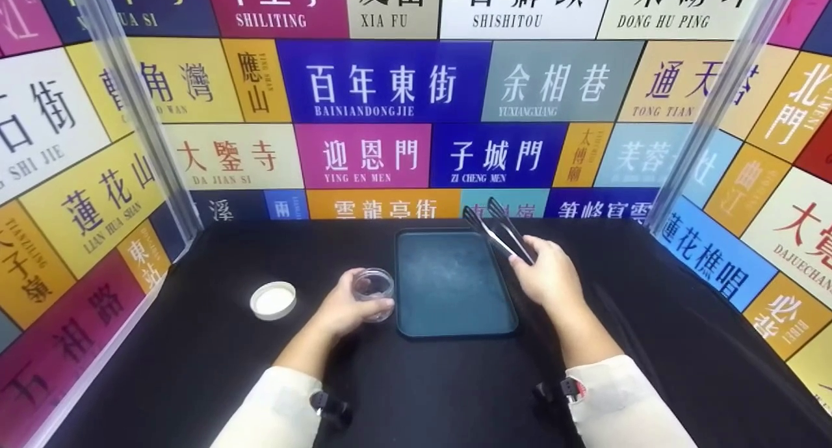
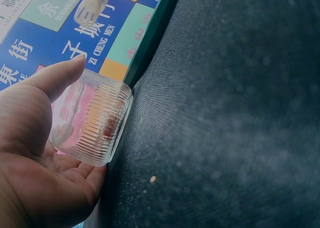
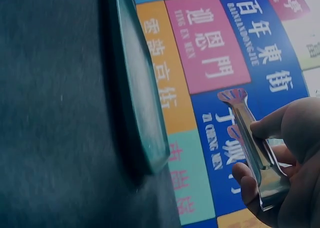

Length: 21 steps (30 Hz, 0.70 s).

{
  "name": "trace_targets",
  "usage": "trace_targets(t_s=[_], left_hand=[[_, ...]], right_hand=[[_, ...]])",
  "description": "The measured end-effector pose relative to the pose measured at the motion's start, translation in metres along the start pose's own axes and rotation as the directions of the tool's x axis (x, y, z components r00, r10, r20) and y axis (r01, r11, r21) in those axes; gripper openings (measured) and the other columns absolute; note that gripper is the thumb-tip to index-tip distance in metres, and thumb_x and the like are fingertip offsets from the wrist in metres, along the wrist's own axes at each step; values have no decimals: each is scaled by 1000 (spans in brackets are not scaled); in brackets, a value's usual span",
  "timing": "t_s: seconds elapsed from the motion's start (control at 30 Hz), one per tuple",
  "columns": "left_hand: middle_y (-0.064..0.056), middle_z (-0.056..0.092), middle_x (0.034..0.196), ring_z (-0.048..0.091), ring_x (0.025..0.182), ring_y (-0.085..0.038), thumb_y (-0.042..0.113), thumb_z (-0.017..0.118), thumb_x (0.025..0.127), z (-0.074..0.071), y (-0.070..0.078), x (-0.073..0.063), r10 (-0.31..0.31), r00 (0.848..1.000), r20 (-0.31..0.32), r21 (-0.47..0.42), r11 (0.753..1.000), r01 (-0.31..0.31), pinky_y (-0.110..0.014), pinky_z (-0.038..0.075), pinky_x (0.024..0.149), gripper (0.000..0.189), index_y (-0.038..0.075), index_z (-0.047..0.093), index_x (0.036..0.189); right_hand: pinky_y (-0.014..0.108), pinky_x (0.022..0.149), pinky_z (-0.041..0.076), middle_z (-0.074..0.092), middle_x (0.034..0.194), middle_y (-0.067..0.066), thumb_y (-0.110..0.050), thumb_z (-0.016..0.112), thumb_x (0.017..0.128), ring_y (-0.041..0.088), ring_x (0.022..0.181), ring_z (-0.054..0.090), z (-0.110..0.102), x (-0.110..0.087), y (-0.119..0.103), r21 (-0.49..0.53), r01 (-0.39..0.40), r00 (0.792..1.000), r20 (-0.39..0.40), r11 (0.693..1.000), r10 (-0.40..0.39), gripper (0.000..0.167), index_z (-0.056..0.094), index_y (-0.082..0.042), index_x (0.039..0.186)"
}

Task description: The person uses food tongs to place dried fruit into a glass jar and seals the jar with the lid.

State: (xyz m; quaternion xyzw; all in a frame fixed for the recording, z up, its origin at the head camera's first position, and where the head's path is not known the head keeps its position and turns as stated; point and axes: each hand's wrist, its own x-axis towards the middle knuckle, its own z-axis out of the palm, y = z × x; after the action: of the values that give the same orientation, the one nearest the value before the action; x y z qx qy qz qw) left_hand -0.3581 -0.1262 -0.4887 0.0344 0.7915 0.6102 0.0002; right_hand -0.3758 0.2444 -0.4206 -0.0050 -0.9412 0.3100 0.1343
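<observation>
A clear jar with ribbed sides [image 2: 107,120] is in my left hand [image 1: 346,306], gripped between the thumb and the curled fingers. Its base is right at the black cloth, just left of the tray, and its open top shows in the head view. My right hand [image 1: 549,272] holds a pair of metal tongs [image 3: 257,153], thumb on one side and fingers on the other. The tongs' arms stand apart, with their slotted ends pointing away over the tray's far right corner. Nothing shows between those ends.
A dark teal tray [image 1: 455,285] lies on the black cloth between the hands. Left of the jar rests a round white lid [image 1: 273,300]. Printed panels [image 1: 390,80] rise behind and at both sides, with clear corner posts [image 1: 699,119]. A tiny pale speck [image 2: 153,179] lies on the cloth.
</observation>
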Motion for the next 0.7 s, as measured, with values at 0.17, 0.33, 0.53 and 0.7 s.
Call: trace_targets(t_s=[0.17, 0.33, 0.53, 0.7], left_hand=[[-26, 62, 148, 71, 127, -37, 19, 93, 81, 0, 0, 0, 7, 1000, -3, -2, 1000, -7, -46, 59, 110, 95, 2, 39, 157], [-24, 62, 147, 69, 128, -36, 22, 94, 81, 0, -1, 0, -1, 1000, -8, 20, 1000, 1, -49, 56, 113, 94, 4, 40, 157], [-22, 63, 147, 64, 134, -37, 27, 95, 79, 0, 0, 0, -8, 1000, -27, 76, 997, 10, -52, 47, 121, 98, 5, 40, 158], [-24, 62, 149, 66, 132, -37, 23, 95, 80, 0, 0, 0, -4, 1000, -17, 38, 999, 5, -50, 52, 118, 98, 3, 39, 158]], right_hand=[[63, 123, 40, 55, 157, 28, -33, 61, 105, 47, 144, 53, -2, 7, 17, -7, -28, 1000, -6, 1000, 28, 59, 52, -3, 156], [63, 124, 39, 55, 157, 28, -32, 61, 105, 48, 145, 52, -3, 12, 38, -12, -76, 997, -8, 997, 76, 61, 50, 0, 156], [63, 122, 41, 57, 154, 29, -30, 60, 104, 50, 142, 55, -2, 14, 64, -14, -153, 988, -29, 988, 153, 61, 51, 1, 155], [63, 119, 43, 59, 151, 30, -30, 62, 102, 52, 138, 57, -3, 15, 80, -13, -188, 980, -64, 982, 187, 60, 54, 1, 153]])
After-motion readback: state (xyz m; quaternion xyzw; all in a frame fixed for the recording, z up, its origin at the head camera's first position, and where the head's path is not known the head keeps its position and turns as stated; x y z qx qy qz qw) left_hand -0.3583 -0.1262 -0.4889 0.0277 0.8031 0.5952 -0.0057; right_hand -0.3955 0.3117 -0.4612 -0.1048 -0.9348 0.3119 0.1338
